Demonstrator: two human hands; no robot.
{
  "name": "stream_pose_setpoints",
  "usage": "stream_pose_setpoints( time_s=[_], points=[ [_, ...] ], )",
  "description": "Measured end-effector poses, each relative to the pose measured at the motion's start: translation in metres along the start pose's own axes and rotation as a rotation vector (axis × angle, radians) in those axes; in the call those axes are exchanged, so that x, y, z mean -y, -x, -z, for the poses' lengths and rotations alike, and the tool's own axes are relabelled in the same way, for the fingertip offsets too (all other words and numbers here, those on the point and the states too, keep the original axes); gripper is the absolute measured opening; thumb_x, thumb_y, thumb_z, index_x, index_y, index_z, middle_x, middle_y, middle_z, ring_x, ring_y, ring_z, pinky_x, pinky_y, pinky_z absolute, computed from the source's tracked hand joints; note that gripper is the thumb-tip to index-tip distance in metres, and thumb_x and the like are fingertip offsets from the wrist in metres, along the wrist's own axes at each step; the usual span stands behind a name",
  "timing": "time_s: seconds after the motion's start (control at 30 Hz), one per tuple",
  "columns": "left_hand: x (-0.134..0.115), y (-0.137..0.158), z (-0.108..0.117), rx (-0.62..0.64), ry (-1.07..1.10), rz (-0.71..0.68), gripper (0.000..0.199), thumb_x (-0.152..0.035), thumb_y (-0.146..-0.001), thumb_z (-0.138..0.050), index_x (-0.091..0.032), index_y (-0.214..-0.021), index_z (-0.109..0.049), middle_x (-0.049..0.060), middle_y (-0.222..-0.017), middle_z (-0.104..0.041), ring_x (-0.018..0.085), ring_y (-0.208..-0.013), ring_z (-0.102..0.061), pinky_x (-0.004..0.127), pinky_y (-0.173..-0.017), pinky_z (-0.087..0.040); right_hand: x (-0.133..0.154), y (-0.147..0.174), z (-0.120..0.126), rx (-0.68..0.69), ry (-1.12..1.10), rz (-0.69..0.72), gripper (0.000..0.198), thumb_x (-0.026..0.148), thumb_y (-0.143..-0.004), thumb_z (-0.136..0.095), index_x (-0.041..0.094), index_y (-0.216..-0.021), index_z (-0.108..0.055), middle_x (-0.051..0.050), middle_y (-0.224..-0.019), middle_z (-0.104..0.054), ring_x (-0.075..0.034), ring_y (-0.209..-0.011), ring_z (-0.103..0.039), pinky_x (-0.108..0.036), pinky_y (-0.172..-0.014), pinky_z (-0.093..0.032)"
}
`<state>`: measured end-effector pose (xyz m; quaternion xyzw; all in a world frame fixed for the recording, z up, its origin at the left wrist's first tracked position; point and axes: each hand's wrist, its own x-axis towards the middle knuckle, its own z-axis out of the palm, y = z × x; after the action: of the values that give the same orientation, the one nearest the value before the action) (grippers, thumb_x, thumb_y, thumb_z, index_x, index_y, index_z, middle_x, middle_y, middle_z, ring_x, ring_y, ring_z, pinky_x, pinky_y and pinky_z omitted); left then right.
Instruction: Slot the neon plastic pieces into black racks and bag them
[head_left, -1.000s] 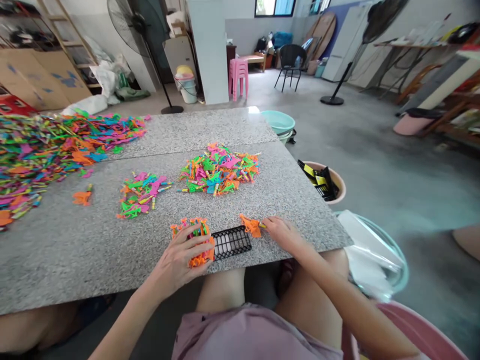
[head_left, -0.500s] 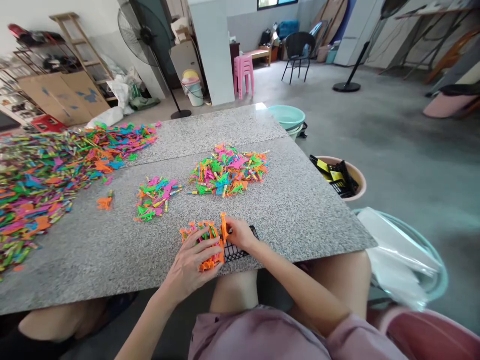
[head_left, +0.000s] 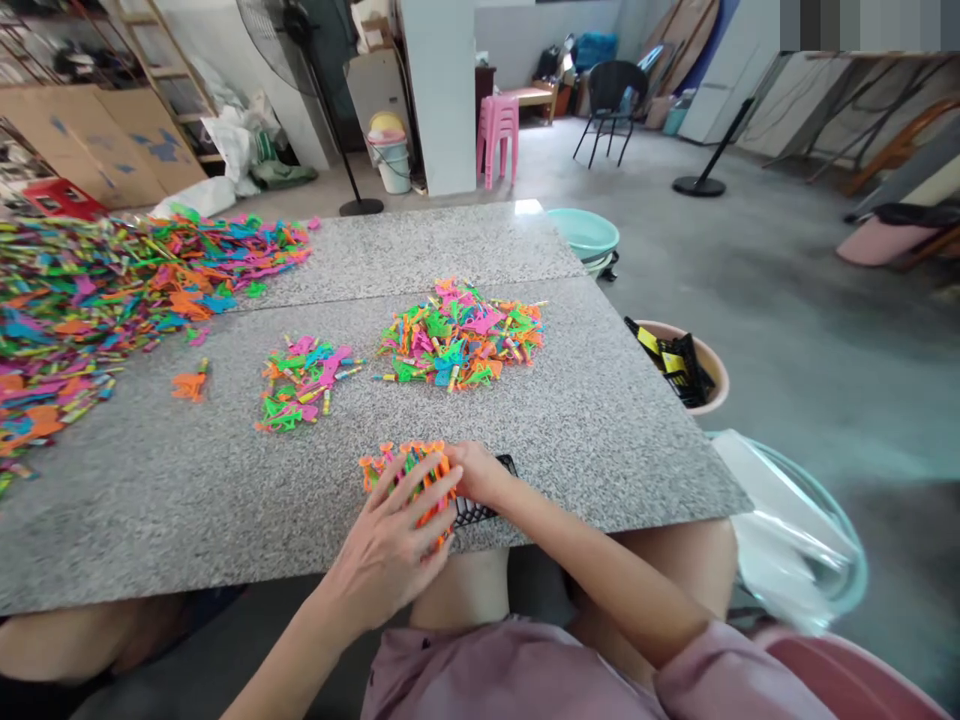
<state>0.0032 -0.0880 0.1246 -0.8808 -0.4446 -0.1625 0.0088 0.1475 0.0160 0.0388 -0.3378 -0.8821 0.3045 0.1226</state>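
My left hand [head_left: 401,520] lies over a tight row of small plastic toys [head_left: 390,462], mostly orange and green. Its fingers are spread across the row, with the thumb on the near side, holding it together. Under the row, a black plastic basket [head_left: 474,508] shows at the right, near the table's front edge. My right hand [head_left: 474,472] is closed at the row's right end, its fingertips against an orange plastic toy [head_left: 448,462]. Those fingertips are partly hidden. Beyond my hands are a small pile of coloured toys [head_left: 300,385] and a bigger pile [head_left: 461,338].
A large heap of toys [head_left: 112,300] covers the left of the speckled table [head_left: 600,430]. One loose orange toy [head_left: 191,385] lies nearer. Right of the table stand a tub of black baskets [head_left: 716,375] and a basin with clear plastic bags [head_left: 787,530]. Another person's leg [head_left: 90,635] shows lower left.
My right hand has lowered the upright orange toy and brought it against the row's right end. My left hand stays over the row. The view has shifted slightly.
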Motion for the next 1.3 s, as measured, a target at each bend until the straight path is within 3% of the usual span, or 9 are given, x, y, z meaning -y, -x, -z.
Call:
stream_pose_setpoints(
  time_s=[0.13,0.3,0.43,0.57,0.73,0.97,1.07,1.13,1.3],
  points=[
    [-0.004,-0.002,-0.002,0.082,0.003,0.001,0.021,-0.018,-0.089,-0.052,-0.021,-0.103,-0.066,0.001,-0.129,-0.065,0.024,-0.134,-0.046,0.048,-0.12,-0.027,-0.024,-0.01,0.013,-0.068,0.045,0.128,0.021,0.013,-0.08,-0.062,0.019,-0.099,-0.066,-0.004,-0.098,-0.07,-0.018,-0.091,-0.064,-0.025,-0.079,-0.047],
    [-0.004,0.002,-0.007,0.119,0.003,0.051,0.018,-0.02,-0.09,-0.053,-0.022,-0.103,-0.065,0.001,-0.127,-0.065,0.025,-0.135,-0.044,0.049,-0.118,-0.03,-0.074,-0.044,0.057,-0.426,0.497,-0.041,0.049,0.002,-0.082,-0.053,0.016,-0.129,-0.055,-0.015,-0.14,-0.051,-0.029,-0.13,-0.043,-0.043,-0.101,-0.04],
    [-0.002,0.001,-0.007,0.109,0.006,0.04,0.018,-0.019,-0.09,-0.053,-0.022,-0.103,-0.064,0.002,-0.126,-0.065,0.025,-0.135,-0.043,0.048,-0.116,-0.034,-0.094,-0.046,0.073,-0.304,0.721,0.019,0.033,0.006,-0.091,-0.045,0.013,-0.119,-0.061,-0.016,-0.126,-0.061,-0.028,-0.12,-0.05,-0.041,-0.096,-0.043],
    [-0.002,0.001,-0.007,0.087,0.019,0.03,0.019,-0.018,-0.091,-0.052,-0.023,-0.104,-0.064,0.001,-0.124,-0.067,0.025,-0.132,-0.046,0.048,-0.115,-0.034,-0.099,0.005,0.067,-0.246,0.694,-0.053,0.027,0.007,-0.092,-0.043,0.013,-0.107,-0.065,-0.014,-0.107,-0.066,-0.025,-0.105,-0.056,-0.036,-0.089,-0.046],
    [0.0,0.0,-0.008,0.068,0.053,0.018,0.017,-0.019,-0.09,-0.054,-0.022,-0.102,-0.065,0.0,-0.122,-0.068,0.025,-0.13,-0.048,0.048,-0.115,-0.033,-0.101,0.063,0.072,-0.16,0.476,-0.091,0.041,0.004,-0.085,-0.051,0.016,-0.123,-0.057,-0.011,-0.127,-0.059,-0.022,-0.114,-0.053,-0.033,-0.095,-0.045],
    [0.001,-0.002,-0.002,0.094,0.02,0.0,0.017,-0.02,-0.093,-0.052,-0.021,-0.103,-0.066,0.003,-0.121,-0.068,0.025,-0.131,-0.048,0.046,-0.114,-0.036,-0.095,0.046,0.078,-0.057,0.702,-0.176,0.026,0.002,-0.089,-0.044,0.011,-0.105,-0.062,-0.017,-0.107,-0.062,-0.028,-0.104,-0.057,-0.035,-0.079,-0.049],
    [0.0,-0.001,-0.002,0.115,0.016,0.01,0.016,-0.021,-0.094,-0.052,-0.02,-0.102,-0.066,0.003,-0.124,-0.066,0.026,-0.133,-0.046,0.048,-0.114,-0.036,-0.088,0.049,0.072,-0.181,0.522,-0.297,0.018,0.004,-0.088,-0.048,0.014,-0.094,-0.062,-0.014,-0.101,-0.063,-0.023,-0.095,-0.061,-0.032,-0.078,-0.049],
    [0.0,0.0,-0.003,0.13,0.025,0.018,0.014,-0.022,-0.093,-0.054,-0.02,-0.1,-0.066,0.003,-0.123,-0.067,0.027,-0.134,-0.045,0.05,-0.114,-0.035,-0.078,0.059,0.063,-0.274,0.203,-0.416,0.007,0.011,-0.086,-0.056,0.016,-0.088,-0.059,-0.008,-0.092,-0.065,-0.02,-0.082,-0.064,-0.03,-0.074,-0.049],
    [0.0,-0.002,-0.003,0.122,0.044,0.029,0.015,-0.021,-0.091,-0.056,-0.02,-0.101,-0.066,0.003,-0.12,-0.067,0.028,-0.133,-0.044,0.05,-0.114,-0.035,-0.031,0.083,0.013,-0.087,-0.82,-0.423,0.02,0.023,-0.069,-0.07,0.021,-0.076,-0.051,0.005,-0.066,-0.059,-0.013,-0.055,-0.059,-0.026,-0.056,-0.049]
  ],
)
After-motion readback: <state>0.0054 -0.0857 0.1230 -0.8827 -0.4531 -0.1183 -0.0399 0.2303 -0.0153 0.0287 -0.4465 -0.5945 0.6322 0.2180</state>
